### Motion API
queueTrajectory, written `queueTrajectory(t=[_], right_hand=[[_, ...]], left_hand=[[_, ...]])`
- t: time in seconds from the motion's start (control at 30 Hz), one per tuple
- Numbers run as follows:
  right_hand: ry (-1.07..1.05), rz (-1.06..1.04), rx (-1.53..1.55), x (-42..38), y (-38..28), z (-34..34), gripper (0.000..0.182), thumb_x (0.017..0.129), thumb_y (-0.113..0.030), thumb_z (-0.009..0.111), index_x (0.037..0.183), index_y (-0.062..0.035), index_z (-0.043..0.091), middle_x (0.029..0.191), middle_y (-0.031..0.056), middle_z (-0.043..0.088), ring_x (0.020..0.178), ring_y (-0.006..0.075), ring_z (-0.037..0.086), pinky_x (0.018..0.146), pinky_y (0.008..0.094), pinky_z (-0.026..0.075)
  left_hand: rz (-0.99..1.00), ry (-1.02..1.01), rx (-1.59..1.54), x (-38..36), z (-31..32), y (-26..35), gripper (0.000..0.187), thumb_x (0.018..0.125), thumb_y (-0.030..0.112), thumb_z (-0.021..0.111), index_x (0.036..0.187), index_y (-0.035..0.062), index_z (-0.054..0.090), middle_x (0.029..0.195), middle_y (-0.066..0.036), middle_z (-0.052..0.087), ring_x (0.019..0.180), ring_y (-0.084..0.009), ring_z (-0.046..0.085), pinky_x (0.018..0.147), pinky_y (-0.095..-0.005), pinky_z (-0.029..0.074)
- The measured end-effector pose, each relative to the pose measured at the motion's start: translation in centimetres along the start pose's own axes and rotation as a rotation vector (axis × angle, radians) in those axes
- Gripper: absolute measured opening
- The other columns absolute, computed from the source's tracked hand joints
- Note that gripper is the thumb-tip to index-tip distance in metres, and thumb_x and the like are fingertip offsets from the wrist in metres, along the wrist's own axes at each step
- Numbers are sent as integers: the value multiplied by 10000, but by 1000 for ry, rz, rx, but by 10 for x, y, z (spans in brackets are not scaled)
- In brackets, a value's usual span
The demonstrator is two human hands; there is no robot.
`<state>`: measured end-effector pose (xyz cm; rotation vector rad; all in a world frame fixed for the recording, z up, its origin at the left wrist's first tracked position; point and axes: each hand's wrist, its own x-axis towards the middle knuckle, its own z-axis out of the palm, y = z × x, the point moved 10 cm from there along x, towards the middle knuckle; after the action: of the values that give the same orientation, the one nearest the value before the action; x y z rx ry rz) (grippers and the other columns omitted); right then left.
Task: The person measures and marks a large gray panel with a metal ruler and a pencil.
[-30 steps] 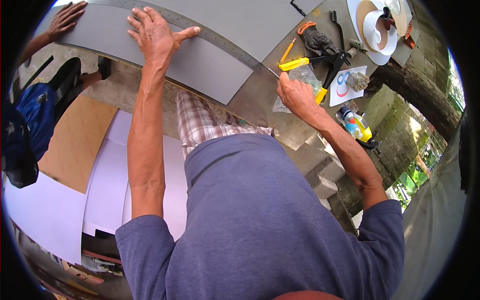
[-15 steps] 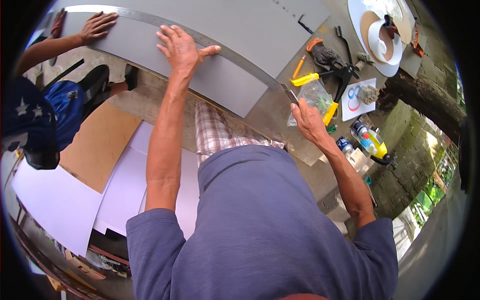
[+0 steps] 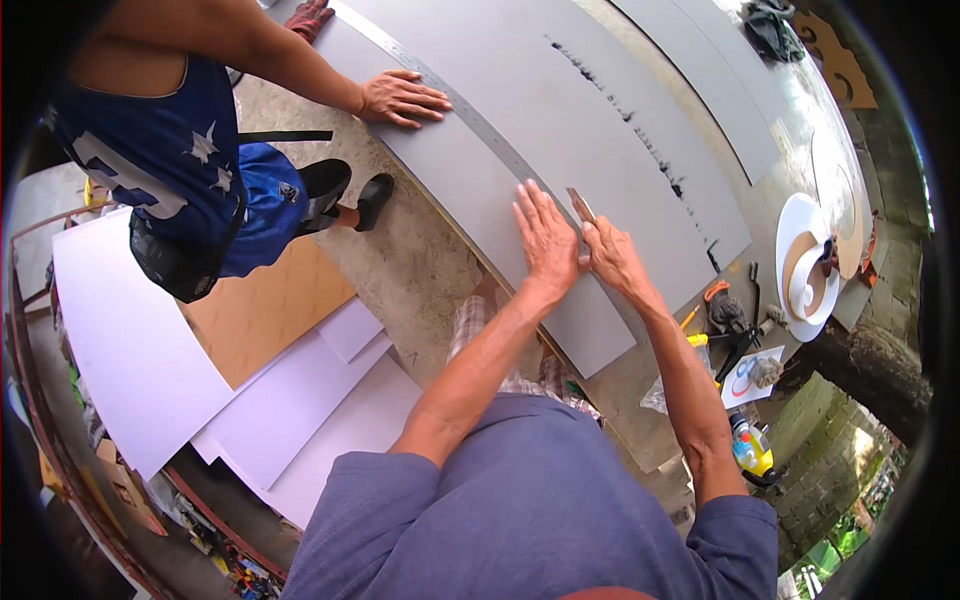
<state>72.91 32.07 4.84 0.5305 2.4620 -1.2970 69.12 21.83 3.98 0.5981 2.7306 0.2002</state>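
Observation:
A large grey sheet (image 3: 640,215) lies on the table with a long metal ruler (image 3: 455,95) across it. My left hand (image 3: 547,238) lies on the sheet and the ruler's near part, fingers stretched forward. Just right of it, my right hand (image 3: 615,255) grips a utility knife (image 3: 580,205), its blade end pointing up and left over the sheet. The two hands are close together; whether the thumbs touch is unclear. Further up the ruler, a co-worker's bare hand (image 3: 405,98) presses flat beside it, and their gloved hand (image 3: 308,18) rests at the sheet's far left end.
The co-worker (image 3: 165,150) stands at the left. White curved pieces (image 3: 805,270), a dark glove (image 3: 725,312), pliers-like tools and a yellow bottle (image 3: 755,455) are at the right. White boards (image 3: 130,340) and a brown board (image 3: 265,305) lie at the lower left.
The view has turned and shifted. My right hand with the knife has moved from the ruler's near end up along it, beside my left hand. The co-worker's arm shows more fully.

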Motion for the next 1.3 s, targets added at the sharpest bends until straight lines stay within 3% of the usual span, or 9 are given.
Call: queueTrajectory(t=[0.13,0.27,0.33,0.47,0.67,0.77,0.87,0.97,1.3], right_hand=[[28,-411,-204,144,-86,31,393,1062,-332,447,928,26,538,807,292,641,791,505,627,703,563,476],[-245,-228,-210,267,-192,58,440,1064,-324,397,916,45,585,694,236,643,523,360,636,500,472,512],[-117,-393,-312,319,-244,69,449,1049,-300,380,868,50,597,650,184,640,460,283,626,438,416,509],[-124,-382,-365,395,-306,95,468,1023,-253,391,737,51,604,594,144,628,456,262,633,455,394,524],[-67,-327,-316,445,-344,110,459,1018,-271,413,775,35,653,592,123,630,478,261,644,485,376,537],[-27,-309,-349,462,-349,113,474,1018,-285,422,751,22,664,601,136,640,500,269,654,532,400,551],[-17,-412,-350,473,-359,121,475,1011,-309,433,761,14,675,607,146,650,514,278,660,572,418,559],[-137,-241,-405,475,-354,123,326,912,-271,523,1093,-111,742,940,118,758,809,260,746,763,437,581],[-153,-337,-416,485,-359,130,279,841,-193,554,991,-81,761,814,160,743,758,313,743,733,465,585]], left_hand=[[-4,-41,-61,-2,-13,1,1342,600,656,858,1520,-152,312,1626,-401,102,1530,-530,99,1229,-644,132],[-4,-54,-64,2,-13,-4,1278,603,650,853,1498,-134,386,1628,-391,128,1525,-534,122,1219,-657,166],[-1,-61,-46,2,-14,-3,1244,613,653,845,1483,-129,419,1625,-385,158,1522,-533,143,1217,-658,174],[16,-35,17,6,-19,-5,1234,595,676,842,1456,-123,465,1612,-384,210,1507,-538,194,1209,-664,198],[36,8,200,9,-17,-2,720,918,352,617,1459,-104,480,1587,-386,277,1476,-552,270,1186,-676,244],[82,16,113,8,-27,-3,495,939,105,534,1394,-89,563,1544,-357,393,1435,-543,364,1147,-677,328],[77,23,127,9,-29,-4,486,943,106,546,1388,-87,570,1535,-359,405,1430,-543,375,1141,-678,334],[62,44,108,10,-29,-3,467,945,87,552,1378,-88,579,1525,-365,413,1423,-545,384,1129,-683,346],[62,71,63,9,-26,-1,463,943,72,553,1368,-111,572,1522,-372,411,1412,-554,394,1112,-690,363]])
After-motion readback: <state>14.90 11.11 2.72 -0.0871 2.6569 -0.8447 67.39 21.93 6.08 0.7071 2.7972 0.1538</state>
